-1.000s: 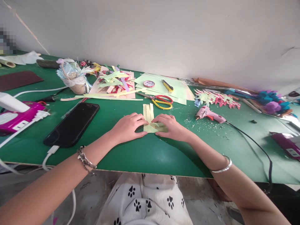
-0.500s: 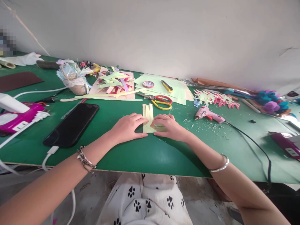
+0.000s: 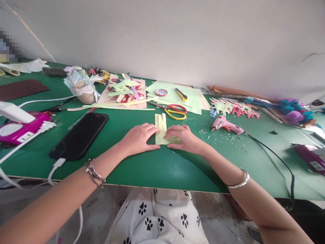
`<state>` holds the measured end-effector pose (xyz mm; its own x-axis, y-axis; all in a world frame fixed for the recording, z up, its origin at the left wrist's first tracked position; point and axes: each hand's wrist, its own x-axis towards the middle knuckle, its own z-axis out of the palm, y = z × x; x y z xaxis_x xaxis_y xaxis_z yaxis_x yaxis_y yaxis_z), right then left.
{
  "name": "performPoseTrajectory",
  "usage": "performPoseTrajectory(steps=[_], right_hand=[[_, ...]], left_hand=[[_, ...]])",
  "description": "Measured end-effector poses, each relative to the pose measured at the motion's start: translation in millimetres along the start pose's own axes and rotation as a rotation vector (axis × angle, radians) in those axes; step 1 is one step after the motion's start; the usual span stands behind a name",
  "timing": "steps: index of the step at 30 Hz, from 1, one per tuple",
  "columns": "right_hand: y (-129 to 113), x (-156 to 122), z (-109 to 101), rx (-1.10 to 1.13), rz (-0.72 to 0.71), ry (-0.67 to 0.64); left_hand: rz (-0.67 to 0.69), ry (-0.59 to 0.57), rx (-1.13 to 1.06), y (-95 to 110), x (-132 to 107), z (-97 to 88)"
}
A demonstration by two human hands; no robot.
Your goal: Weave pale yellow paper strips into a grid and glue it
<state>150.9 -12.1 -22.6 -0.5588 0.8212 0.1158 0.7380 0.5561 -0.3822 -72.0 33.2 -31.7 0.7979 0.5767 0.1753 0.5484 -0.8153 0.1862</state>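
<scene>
Pale yellow-green paper strips [image 3: 160,125] lie crossed on the green table, some running away from me and one to the right under my fingers. At their left edge, my left hand [image 3: 141,136] grips the paper between thumb and fingers. From the right, my right hand [image 3: 183,138] pinches the strips near their lower corner, its fingers bent over the sideways strip. Just beyond the paper rest scissors [image 3: 175,111] with red and yellow handles. The undersides of the fingertips are hidden.
A black phone [image 3: 80,135] on a cable and a purple power strip [image 3: 26,127] are at left. A pink glue gun [image 3: 227,125] lies at right. Behind are paper scraps [image 3: 124,88], a yellow cutter [image 3: 181,94], a tape roll [image 3: 161,92] and a small basket [image 3: 85,93].
Both hands keep their hold on the paper strips with hardly any movement. The whole view has shifted very slightly.
</scene>
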Motion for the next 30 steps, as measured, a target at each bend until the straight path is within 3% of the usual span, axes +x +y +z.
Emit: performPoseTrajectory(steps=[4, 14, 23, 27, 30], right_hand=[[0.7, 1.1, -0.2, 0.006, 0.001, 0.0], [-0.5, 1.5, 1.4, -0.014, 0.019, 0.026], [-9.9, 0.0, 1.7, -0.101, 0.016, 0.05], [-13.7, 0.5, 3.2, -0.148, 0.023, 0.072], [-12.9, 2.5, 4.7, -0.156, 0.036, 0.091]], left_hand=[[0.002, 0.042, -0.002, -0.3, -1.3, 0.0], [0.033, -0.025, 0.033, 3.4, 8.0, -4.7], [0.253, 0.049, 0.334, 10.7, 9.8, -5.0], [0.264, 0.078, 0.35, 10.0, 13.7, -4.5], [0.264, 0.036, 0.315, 5.6, 13.8, -6.4]])
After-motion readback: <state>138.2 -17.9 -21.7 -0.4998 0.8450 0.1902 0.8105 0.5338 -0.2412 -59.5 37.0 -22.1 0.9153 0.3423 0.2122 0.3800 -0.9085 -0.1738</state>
